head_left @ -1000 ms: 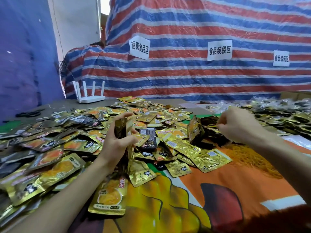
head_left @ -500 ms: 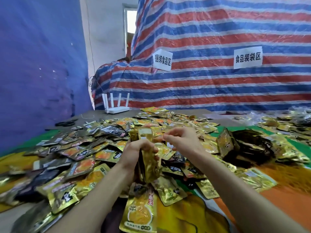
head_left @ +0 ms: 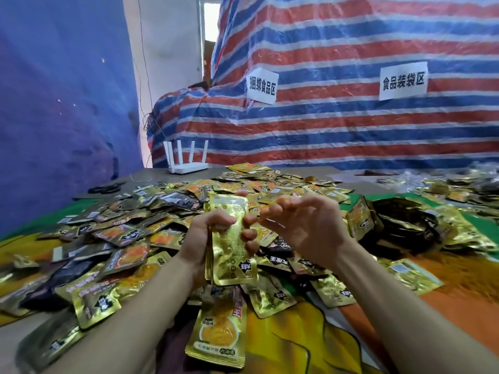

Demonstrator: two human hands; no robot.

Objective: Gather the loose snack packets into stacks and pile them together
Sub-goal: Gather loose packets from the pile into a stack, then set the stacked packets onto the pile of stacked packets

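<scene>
A thin stack point(head_left: 229, 238) of gold snack packets is held upright at the centre of the frame, clamped in the left hand point(head_left: 201, 238). The thumb is pressed over the near face, and the fingertips are curled round the right edge. The long axis of the stack runs almost vertically in the picture, with the bottom edge hanging free above the table point(head_left: 151, 175).

The right hand point(head_left: 305, 228) is held just to the right of the stack, its fingers spread and loosely bent, and nothing is gripped in it. Its fingertips are close to the stack's right edge; whether they touch it cannot be told.

The loose packets point(head_left: 129, 238) are strewn flat across the left and middle of the frame, their long axes pointing every way. More of them are seen directly below the right hand. One single packet point(head_left: 218, 333) lies at the bottom centre, beside the left forearm, its length running up the frame.

Since the left hand is taken up with the stack, the next packet is judged to fall to the right hand, which is free and sits over the nearest loose ones. Any packet picked there would have to be turned from flat to upright and lined up with the stack's vertical axis before being laid against its near face.

A dark pile point(head_left: 399, 222) of gathered packets is seen at the right of the frame, well apart from the stack and on the right hand's side. It is judged the likely place for the finished stack.
</scene>
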